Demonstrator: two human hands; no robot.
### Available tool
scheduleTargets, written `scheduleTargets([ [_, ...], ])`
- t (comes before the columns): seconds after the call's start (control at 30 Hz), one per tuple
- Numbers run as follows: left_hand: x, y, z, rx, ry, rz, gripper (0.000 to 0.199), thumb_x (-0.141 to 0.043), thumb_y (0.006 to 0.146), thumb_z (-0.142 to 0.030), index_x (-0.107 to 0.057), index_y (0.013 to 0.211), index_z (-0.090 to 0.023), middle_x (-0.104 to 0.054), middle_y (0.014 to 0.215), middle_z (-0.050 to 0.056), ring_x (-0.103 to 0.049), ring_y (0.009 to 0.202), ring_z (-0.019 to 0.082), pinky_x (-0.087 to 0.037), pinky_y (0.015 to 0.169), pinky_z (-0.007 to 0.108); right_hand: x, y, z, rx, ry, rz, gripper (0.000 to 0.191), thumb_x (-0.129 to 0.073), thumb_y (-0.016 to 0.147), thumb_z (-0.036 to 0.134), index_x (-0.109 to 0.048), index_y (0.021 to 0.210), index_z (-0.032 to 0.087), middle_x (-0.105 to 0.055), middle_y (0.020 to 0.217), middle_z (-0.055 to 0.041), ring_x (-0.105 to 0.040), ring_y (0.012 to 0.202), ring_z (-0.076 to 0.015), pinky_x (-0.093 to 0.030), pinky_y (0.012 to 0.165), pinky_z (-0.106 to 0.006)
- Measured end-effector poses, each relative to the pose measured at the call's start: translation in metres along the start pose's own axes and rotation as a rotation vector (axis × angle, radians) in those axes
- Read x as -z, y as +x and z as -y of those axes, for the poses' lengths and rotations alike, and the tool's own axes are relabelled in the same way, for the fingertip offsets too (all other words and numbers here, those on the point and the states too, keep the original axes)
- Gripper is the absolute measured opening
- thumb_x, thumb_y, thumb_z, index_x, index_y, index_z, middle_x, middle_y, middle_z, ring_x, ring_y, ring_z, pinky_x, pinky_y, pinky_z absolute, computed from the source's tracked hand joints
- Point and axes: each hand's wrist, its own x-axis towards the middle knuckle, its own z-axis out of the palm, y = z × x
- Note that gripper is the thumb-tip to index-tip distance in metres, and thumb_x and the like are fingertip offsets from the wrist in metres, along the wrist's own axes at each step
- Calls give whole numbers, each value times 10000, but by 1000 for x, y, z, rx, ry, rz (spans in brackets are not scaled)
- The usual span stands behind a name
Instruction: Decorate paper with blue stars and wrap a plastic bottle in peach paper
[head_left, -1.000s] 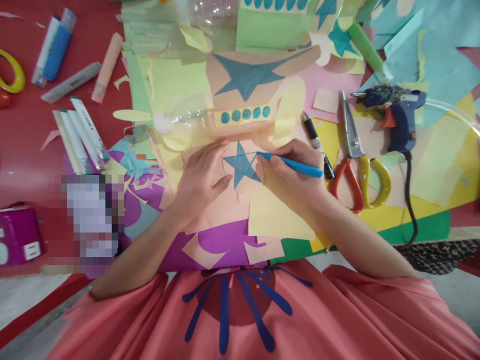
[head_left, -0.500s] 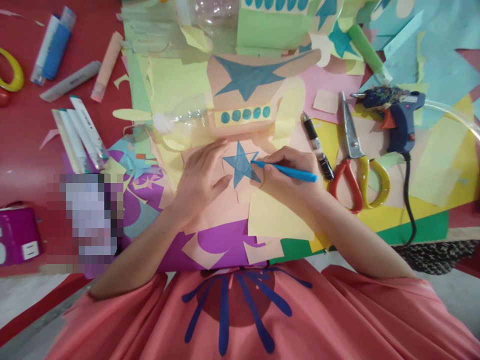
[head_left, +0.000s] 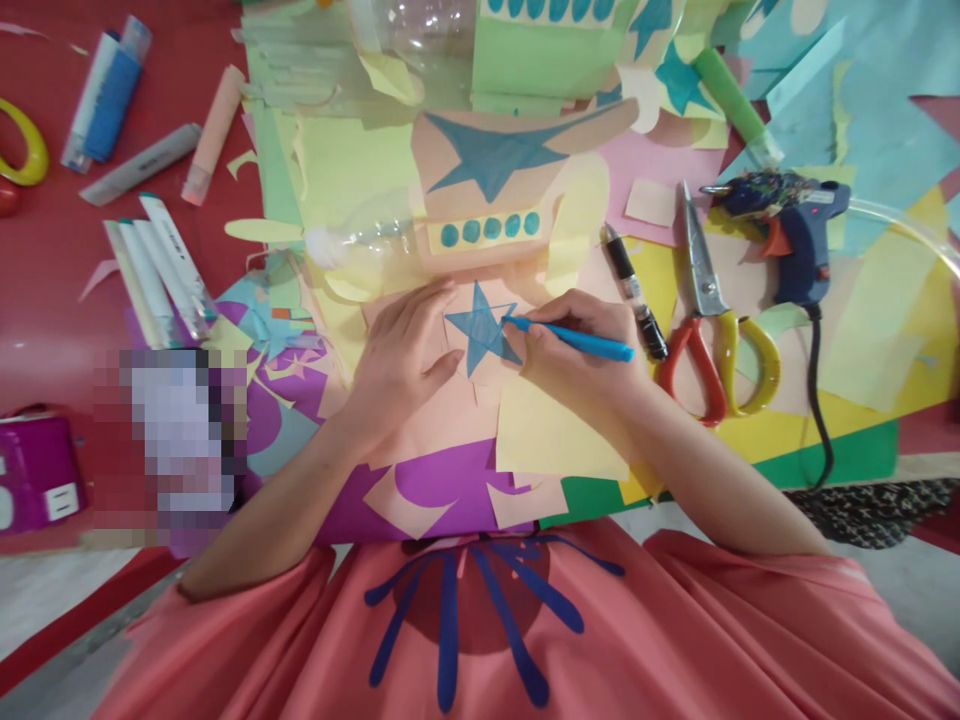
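Observation:
My right hand (head_left: 581, 335) is closed around a blue marker (head_left: 589, 342), its tip on the right arm of a blue star (head_left: 481, 330). The star is drawn on peach paper (head_left: 427, 425), and a small part of its right arm looks paler than the rest. To the left of the star, my left hand (head_left: 409, 345) lies flat on the same paper with its fingers stretched out. Just above is a clear bottle (head_left: 375, 240) wrapped in peach paper that bears a larger star and a row of teal dots.
Right of my hands lie a black pen (head_left: 634, 290), scissors (head_left: 705, 300) with red and yellow handles, and a blue glue gun (head_left: 802, 225) with its cord. Several markers (head_left: 161, 265) lie at left. Paper scraps (head_left: 285, 345) and a pale yellow sheet (head_left: 559, 430) surround the work.
Almost nothing differs. The marker stays at the star's right arm, and my left hand keeps its place on the paper.

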Motion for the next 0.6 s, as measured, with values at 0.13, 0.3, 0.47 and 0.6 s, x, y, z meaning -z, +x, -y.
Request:
scheduleTargets([
  [0.13, 1, 1, -1, 3, 6, 13, 560, -597, 901, -252, -391, 1422, -261, -524, 1487, 90, -499, 1370, 261, -434, 1140, 455, 1, -1, 1, -20, 6, -38, 91, -679, 765, 245, -614, 722, 197, -607, 579, 35, -521, 495, -89, -396, 469, -253],
  [0.3, 2, 1, -1, 10, 0, 18, 574, -599, 895, -227, -383, 1426, -263, -521, 1490, 88, -496, 1376, 256, -432, 1148, 457, 6, 1, 0, -8, -5, -15, 72, -658, 793, 248, -623, 753, 200, -620, 617, 25, -527, 533, -97, -391, 489, -265],
  [0.47, 2, 1, -2, -16, 4, -4, 577, -613, 889, -213, -392, 1419, -265, -535, 1477, 86, -508, 1366, 256, -441, 1141, 446, 6, 1, 4, 10, 9, -40, 81, -644, 794, 235, -616, 723, 205, -606, 607, 25, -526, 548, -98, -389, 482, -260],
  [0.6, 2, 1, -1, -28, -5, -13, 568, -608, 895, -221, -393, 1420, -257, -540, 1473, 91, -506, 1365, 260, -439, 1142, 447, 5, 0, 2, 7, -3, -35, 81, -655, 789, 252, -627, 728, 208, -593, 579, 33, -510, 513, -90, -379, 467, -254],
])
